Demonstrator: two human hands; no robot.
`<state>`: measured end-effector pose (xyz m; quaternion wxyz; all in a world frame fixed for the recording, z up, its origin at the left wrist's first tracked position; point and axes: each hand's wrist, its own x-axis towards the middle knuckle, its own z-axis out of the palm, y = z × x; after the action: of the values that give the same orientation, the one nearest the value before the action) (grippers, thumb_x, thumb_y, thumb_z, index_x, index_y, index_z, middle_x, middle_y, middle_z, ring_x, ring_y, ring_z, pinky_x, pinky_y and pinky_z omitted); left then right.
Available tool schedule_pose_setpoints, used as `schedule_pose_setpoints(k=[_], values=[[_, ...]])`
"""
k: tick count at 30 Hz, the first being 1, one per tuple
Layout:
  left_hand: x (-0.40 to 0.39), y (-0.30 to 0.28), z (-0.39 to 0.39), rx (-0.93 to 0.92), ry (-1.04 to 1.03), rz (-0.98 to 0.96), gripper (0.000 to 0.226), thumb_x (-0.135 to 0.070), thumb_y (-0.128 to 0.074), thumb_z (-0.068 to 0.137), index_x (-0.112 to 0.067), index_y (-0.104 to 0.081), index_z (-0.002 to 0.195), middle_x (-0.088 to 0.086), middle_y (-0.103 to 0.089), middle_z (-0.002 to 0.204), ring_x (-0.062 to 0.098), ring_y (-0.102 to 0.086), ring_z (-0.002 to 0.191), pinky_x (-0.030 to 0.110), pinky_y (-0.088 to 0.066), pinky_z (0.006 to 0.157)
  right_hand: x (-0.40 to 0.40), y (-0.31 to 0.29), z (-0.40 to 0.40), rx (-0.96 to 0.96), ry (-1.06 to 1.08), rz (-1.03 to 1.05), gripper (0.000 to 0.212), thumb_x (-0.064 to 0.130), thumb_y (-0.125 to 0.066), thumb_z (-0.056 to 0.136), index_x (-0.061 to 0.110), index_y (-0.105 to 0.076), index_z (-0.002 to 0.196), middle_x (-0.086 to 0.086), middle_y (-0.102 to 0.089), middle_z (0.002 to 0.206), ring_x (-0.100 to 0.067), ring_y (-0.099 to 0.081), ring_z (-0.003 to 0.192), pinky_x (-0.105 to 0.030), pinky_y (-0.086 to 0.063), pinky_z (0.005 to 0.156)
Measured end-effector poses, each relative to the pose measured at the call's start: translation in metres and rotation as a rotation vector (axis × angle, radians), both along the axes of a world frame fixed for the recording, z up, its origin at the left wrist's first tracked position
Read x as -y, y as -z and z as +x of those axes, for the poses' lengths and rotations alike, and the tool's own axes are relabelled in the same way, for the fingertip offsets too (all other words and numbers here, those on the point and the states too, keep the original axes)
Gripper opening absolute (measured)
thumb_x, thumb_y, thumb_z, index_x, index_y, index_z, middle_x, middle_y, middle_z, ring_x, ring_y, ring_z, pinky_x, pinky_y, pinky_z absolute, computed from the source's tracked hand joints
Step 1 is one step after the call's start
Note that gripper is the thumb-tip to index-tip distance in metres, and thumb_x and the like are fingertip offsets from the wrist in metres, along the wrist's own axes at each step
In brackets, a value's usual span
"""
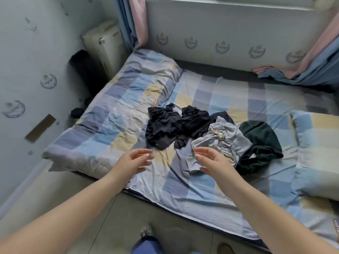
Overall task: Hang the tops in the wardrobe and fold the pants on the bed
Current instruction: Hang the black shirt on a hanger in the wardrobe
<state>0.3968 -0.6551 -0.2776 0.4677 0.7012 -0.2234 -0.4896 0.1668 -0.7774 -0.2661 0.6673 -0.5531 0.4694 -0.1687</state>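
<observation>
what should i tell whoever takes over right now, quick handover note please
Left hand: open, holds nothing, above the bed.
Right hand: open, holds nothing, just over the near edge of the grey garment.
Clothes: one crumpled pile mid-bed, with black garments on the left, the grey one with a drawstring in the middle, a dark green garment on the right.
Done: nothing hung or folded yet.
Left: sort the pile, hang the tops, fold the pants on the bed. The wardrobe is not in view.

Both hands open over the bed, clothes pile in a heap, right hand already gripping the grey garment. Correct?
Not quite. In the head view the right hand hovers open above the grey garment, gripping nothing. The left hand is open too, and the clothes are heaped on the bed.
</observation>
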Motion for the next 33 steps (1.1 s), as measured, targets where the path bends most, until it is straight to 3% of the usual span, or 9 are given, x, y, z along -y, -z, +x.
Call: schedule_pose_setpoints(k=[7,12,17,21,25,29,31,33], values=[[0.040,0.045,0.086,-0.008,0.017,0.091,0.016,-0.013,-0.055,0.095,-0.021,-0.068,0.099,-0.007,-0.074,0.089,0.006,-0.067,0.079,0.023,-0.051,0.075,0.030,0.043,0.079,-0.091,0.052,0.058,0.015,0.023,-0.062,0.091,0.029,-0.064,0.105,0.012,-0.065,0.106,-0.003,-0.060,0.101,-0.030,-0.050,0.091],[0.103,0.104,0.170,-0.082,0.021,0.184,0.014,-0.009,-0.053,0.095,-0.016,-0.065,0.098,0.001,-0.069,0.093,0.011,-0.060,0.076,0.024,-0.046,0.073,0.072,0.106,0.158,-0.192,0.166,0.162,0.013,0.023,-0.061,0.092,0.029,-0.063,0.103,0.010,-0.064,0.108,-0.005,-0.059,0.102,-0.034,-0.050,0.091],[0.158,0.173,0.237,-0.008,0.126,0.257,0.016,-0.010,-0.051,0.096,-0.020,-0.063,0.095,-0.001,-0.068,0.092,0.008,-0.060,0.074,0.020,-0.044,0.066,0.114,0.171,0.217,-0.257,0.212,0.218,0.012,0.026,-0.060,0.092,0.029,-0.061,0.103,0.010,-0.063,0.105,-0.002,-0.059,0.095,-0.022,-0.048,0.074],[0.188,0.244,0.273,0.071,0.157,0.307,0.015,-0.011,-0.053,0.094,-0.021,-0.064,0.097,-0.002,-0.068,0.094,0.008,-0.062,0.077,0.021,-0.044,0.067,0.147,0.241,0.246,-0.297,0.232,0.279,0.013,0.024,-0.058,0.092,0.025,-0.060,0.105,0.004,-0.063,0.104,-0.010,-0.057,0.093,-0.030,-0.046,0.085],[0.203,0.312,0.281,0.114,0.180,0.337,0.014,-0.009,-0.055,0.093,-0.017,-0.064,0.100,-0.001,-0.067,0.090,0.008,-0.061,0.075,0.011,-0.044,0.057,0.171,0.314,0.263,-0.361,0.213,0.292,0.040,0.023,-0.059,0.092,0.021,-0.047,0.130,0.008,-0.057,0.103,-0.013,-0.056,0.102,-0.033,-0.046,0.092],[0.215,0.376,0.273,0.100,0.181,0.364,0.018,-0.010,-0.058,0.092,-0.016,-0.063,0.108,0.002,-0.066,0.098,0.010,-0.059,0.083,0.022,-0.045,0.070,0.189,0.383,0.277,-0.425,0.144,0.295,0.056,0.023,-0.059,0.091,0.018,-0.036,0.143,0.012,-0.053,0.100,-0.010,-0.054,0.093,-0.032,-0.044,0.091],[0.221,0.406,0.267,0.104,0.140,0.358,0.035,-0.007,-0.059,0.091,-0.014,-0.055,0.125,0.004,-0.064,0.109,0.008,-0.058,0.087,0.029,-0.048,0.082,0.194,0.413,0.282,-0.438,0.115,0.297,0.063,0.026,-0.060,0.091,0.022,-0.030,0.147,0.004,-0.053,0.120,-0.010,-0.052,0.098,-0.029,-0.042,0.087],[0.227,0.425,0.263,0.094,0.103,0.344,0.063,-0.004,-0.059,0.090,-0.019,-0.032,0.145,0.003,-0.057,0.120,0.012,-0.059,0.094,0.035,-0.045,0.094,0.193,0.433,0.286,-0.430,0.089,0.260,0.075,0.026,-0.061,0.089,0.029,-0.017,0.150,-0.004,-0.041,0.143,-0.011,-0.050,0.108,-0.027,-0.040,0.087]])
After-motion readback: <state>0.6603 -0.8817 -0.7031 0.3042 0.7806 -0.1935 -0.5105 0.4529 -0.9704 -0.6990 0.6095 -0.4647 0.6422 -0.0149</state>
